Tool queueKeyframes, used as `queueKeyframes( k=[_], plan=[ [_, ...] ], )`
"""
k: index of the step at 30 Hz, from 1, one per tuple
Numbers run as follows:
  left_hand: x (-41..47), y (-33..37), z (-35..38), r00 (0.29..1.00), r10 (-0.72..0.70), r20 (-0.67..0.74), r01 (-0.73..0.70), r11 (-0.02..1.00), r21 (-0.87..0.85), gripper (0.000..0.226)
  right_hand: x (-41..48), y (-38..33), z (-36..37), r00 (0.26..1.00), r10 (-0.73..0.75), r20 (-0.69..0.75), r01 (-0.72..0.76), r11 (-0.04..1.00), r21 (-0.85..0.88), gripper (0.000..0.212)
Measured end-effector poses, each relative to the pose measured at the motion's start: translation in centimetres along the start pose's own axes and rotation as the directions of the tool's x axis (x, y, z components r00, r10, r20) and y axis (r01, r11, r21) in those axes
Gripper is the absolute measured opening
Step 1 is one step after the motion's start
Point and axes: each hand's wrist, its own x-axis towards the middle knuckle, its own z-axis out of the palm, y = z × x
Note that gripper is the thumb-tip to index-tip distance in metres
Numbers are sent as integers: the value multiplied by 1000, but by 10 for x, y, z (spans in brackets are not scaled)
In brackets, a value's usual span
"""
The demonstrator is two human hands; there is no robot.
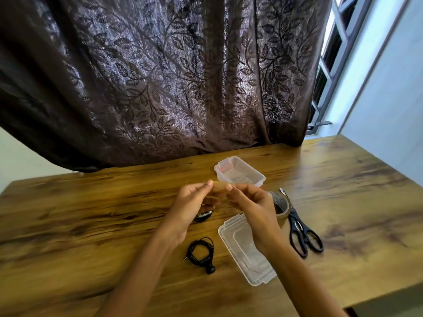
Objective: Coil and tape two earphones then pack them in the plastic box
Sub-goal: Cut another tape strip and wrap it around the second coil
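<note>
Pinching a strip of tape (219, 188) between the fingertips of the left hand (190, 208) and the right hand (253, 208), and blurring it into a faint brownish film. Hiding most of a second earphone (204, 216) under the left palm, leaving coil or tangle impossible to tell. Covering most of the tape roll (281, 203) behind the right hand, showing only the curve on that hand's outer side. Masking the middle of the lid (238, 245) beneath the right wrist. Losing the left forearm (137, 275) and the right forearm (304, 280) off the bottom edge. Leaving the red mark (260, 186) on the plastic box (239, 172), just beyond the right fingertips, too small to make out.
</note>
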Motion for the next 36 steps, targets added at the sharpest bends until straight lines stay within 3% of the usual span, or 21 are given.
queueKeyframes(
  k=[9,13,17,22,25,28,31,36],
  plan=[
    [-2,-8,-11,999,-36,36,34,998,49,17,2,8,-2,987,160,-23,-156,980,120,7],
    [-2,-26,-19,996,-46,73,27,969,245,7,0,23,-2,962,255,-98,-237,958,161,16],
    [4,-61,-29,995,-102,-2,94,905,414,17,-8,54,2,902,394,-176,-365,915,175,17],
    [7,-103,-41,985,-128,-117,173,711,681,29,-15,89,3,841,467,-274,-430,883,187,16],
    [7,-124,-41,981,-79,-175,188,569,800,40,-21,102,7,843,457,-284,-432,889,150,18],
    [8,-140,-39,982,-13,-189,169,504,847,43,-26,113,11,847,446,-288,-431,895,118,21],
    [6,-146,-35,982,83,-172,118,441,890,43,-26,120,11,855,426,-295,-421,903,83,23],
    [2,-156,-37,967,256,-5,-62,256,965,32,-27,128,10,868,406,-287,-429,903,-22,25]
  ],
)
